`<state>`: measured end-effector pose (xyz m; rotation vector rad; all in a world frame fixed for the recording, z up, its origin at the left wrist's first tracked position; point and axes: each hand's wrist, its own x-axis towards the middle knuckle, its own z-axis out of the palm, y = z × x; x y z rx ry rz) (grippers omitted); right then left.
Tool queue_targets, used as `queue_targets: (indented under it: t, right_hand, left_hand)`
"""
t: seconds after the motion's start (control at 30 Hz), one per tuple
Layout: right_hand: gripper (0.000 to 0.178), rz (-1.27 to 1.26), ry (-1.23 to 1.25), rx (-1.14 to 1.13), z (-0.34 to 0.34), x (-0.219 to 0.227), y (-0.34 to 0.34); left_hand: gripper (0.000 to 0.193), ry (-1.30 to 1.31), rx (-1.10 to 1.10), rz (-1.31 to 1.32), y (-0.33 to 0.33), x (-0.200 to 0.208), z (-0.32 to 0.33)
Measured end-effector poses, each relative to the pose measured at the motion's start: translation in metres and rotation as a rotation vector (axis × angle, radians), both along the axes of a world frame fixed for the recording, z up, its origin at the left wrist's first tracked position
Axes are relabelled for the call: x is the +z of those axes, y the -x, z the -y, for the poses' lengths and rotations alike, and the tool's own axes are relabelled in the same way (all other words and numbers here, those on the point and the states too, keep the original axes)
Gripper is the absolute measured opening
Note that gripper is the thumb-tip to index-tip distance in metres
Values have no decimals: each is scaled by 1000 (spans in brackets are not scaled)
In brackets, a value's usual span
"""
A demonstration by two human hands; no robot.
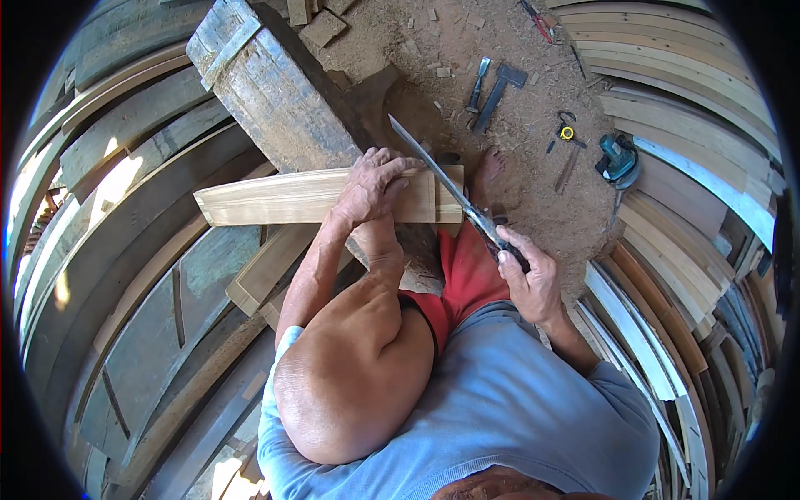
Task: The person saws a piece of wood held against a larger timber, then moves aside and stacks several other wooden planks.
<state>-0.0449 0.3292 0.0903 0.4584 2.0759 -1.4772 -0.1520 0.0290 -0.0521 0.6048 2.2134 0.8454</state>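
My left hand [373,182] presses on a pale wooden board [279,198], its fingers bent over the board near the right end. A line crosses the board just right of that hand. In my right hand [530,271] is the handle of a handsaw [439,170], seen nearly edge-on. Its long narrow blade slants up and left over the board's right end, the tip beyond the far edge. Whether the teeth touch the wood I cannot tell. The board rests across a thick, worn wooden block [275,100]. My left leg is bent up beside my left arm.
On the dusty floor lie a chisel [478,85], a hammer [501,96], a yellow tape measure [567,132], red-handled pliers [537,21] and a teal power tool [617,160]. Stacked planks [667,50] line both sides. My bare right foot [490,171] stands beyond the board.
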Motion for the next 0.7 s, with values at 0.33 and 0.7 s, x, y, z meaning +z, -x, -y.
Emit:
queue_targets:
  t: [0.33,0.7]
  right_hand:
    - [31,-52,-4,20,12,-14,2]
    - [31,-89,-28,38,0,7,-29]
  left_hand:
    - [41,-54,-26,-29,-2,-5,0]
    - [29,-35,33,-50,-7,-17,8]
